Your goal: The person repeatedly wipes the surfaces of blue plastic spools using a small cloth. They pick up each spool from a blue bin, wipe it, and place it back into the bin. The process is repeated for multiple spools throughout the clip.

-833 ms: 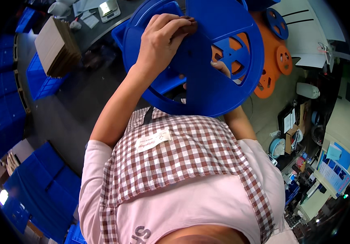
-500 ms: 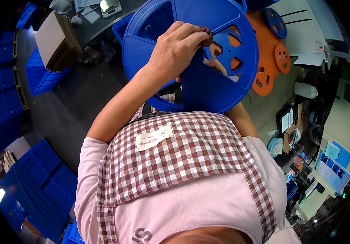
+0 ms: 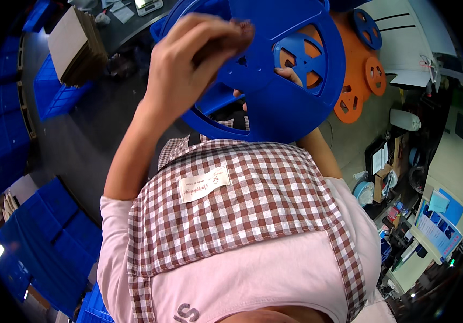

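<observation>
while gripped by both hands' fingers (image 3: 204,48), blue reel (image 3: 280,102) above dark floor (image 3: 91,140), blue crates (image 3: 53,226) around

Left hand (image 3: 188,64) raised, fingers (image 3: 226,32) curled.

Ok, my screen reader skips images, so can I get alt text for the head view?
A large blue reel is held up by the left hand at its face and the right hand behind its spokes, above a pink-and-checked apron. Orange reels lie beyond.
</observation>
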Tool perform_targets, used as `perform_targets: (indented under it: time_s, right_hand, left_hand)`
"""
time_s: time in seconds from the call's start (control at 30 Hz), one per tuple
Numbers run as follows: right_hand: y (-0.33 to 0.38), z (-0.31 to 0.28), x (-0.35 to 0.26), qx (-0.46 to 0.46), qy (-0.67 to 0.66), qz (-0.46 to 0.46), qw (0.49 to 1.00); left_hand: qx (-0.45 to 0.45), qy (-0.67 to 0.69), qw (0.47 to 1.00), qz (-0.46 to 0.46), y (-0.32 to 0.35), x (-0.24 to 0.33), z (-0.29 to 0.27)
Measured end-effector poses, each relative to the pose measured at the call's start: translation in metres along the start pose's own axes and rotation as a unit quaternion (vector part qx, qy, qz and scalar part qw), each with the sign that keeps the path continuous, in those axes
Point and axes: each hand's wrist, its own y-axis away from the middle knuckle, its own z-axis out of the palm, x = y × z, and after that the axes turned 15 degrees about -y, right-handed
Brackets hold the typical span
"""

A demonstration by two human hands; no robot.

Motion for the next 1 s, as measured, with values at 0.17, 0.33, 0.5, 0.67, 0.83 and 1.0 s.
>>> perform_targets:
  time_s: [0.17,0.33,0.5,0.67,0.83,1.0]
  right_hand:
    - [0.000,-0.051,0.020,0.023,0.254,-0.192,0.948]
    - [0.005,-0.087,0.018,0.031,-0.003,-0.132,0.991]
    - [0.008,-0.031,0.014,0.083,0.024,-0.049,0.995]
    - [0.002,-0.042,0.004,-0.051,-0.203,0.106,0.972]
    - [-0.001,-0.049,0.005,-0.071,-0.212,0.127,0.966]
    - [0.006,-0.038,0.009,0.113,-0.097,0.029,0.988]
  left_hand:
    - [-0.040,-0.056,0.993,0.100,-0.010,-0.004,0.062]
    - [-0.153,-0.013,0.982,0.113,0.037,0.007,0.064]
    - [-0.252,-0.019,0.967,0.030,0.076,0.007,0.025]
    - [-0.184,-0.043,0.975,-0.120,0.082,-0.003,-0.024]
    - [-0.026,-0.111,0.992,-0.049,0.039,-0.029,0.010]
    - [-0.071,-0.100,0.991,-0.058,0.052,-0.033,0.048]
